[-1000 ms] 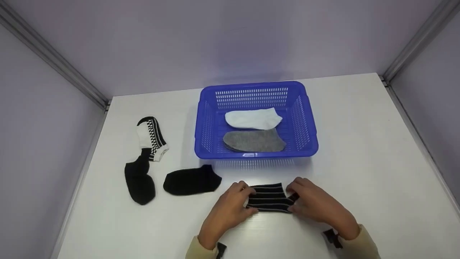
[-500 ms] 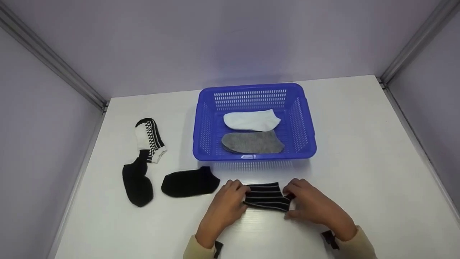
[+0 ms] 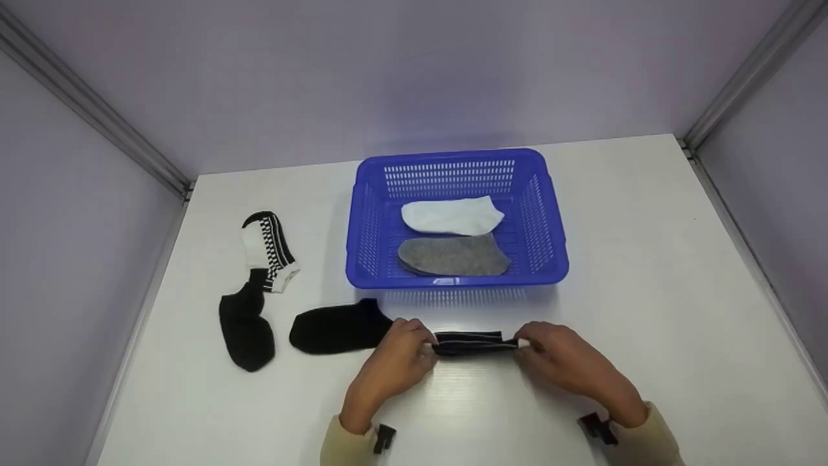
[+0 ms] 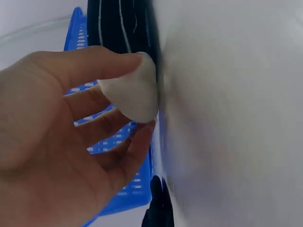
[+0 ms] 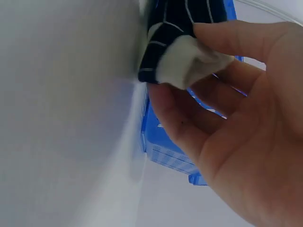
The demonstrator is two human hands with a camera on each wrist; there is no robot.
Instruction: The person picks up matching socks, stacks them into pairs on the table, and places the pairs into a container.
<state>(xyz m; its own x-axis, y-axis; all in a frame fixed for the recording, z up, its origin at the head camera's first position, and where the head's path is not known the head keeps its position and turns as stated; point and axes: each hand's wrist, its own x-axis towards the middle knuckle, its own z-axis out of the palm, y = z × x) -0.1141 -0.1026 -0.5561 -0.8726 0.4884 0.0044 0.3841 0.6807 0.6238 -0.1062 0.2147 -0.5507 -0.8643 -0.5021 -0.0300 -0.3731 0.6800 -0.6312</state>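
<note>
A black sock with thin white stripes is stretched between both hands just in front of the basket, its near side tilted up so it looks narrow in the head view. My left hand pinches its white toe between thumb and fingers. At the other end my right hand pinches the white heel or cuff part, fingers curled beneath and thumb on top. The left hand's knuckles overlap the edge of a plain black sock lying to the left.
Behind the hands stands a blue plastic basket holding a white sock pair and a grey sock pair. On the left lie another black sock and a white sock with a checkered stripe. Walls border the white table.
The striped sock lay broad side up and is now tilted into a narrow band between the hands. My left hand has shifted slightly left and away from me.
</note>
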